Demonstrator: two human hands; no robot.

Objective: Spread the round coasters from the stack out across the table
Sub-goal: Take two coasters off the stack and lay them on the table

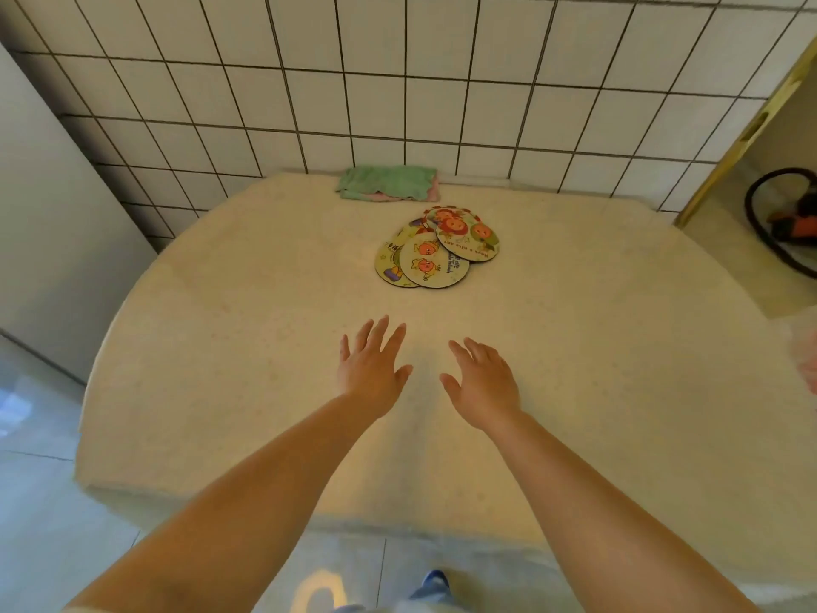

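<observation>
Several round coasters with orange cartoon fruit prints lie in a loose overlapping pile on the far middle of the cream table. The pile leans, with the front coaster lowest and another overlapping behind it to the right. My left hand hovers over the table, fingers apart, holding nothing, a hand's length short of the pile. My right hand is beside it, also spread and holding nothing.
A folded green cloth on a pink one lies at the table's far edge against the white tiled wall. A grey panel stands on the left. A black hose and orange object sit on the floor at right.
</observation>
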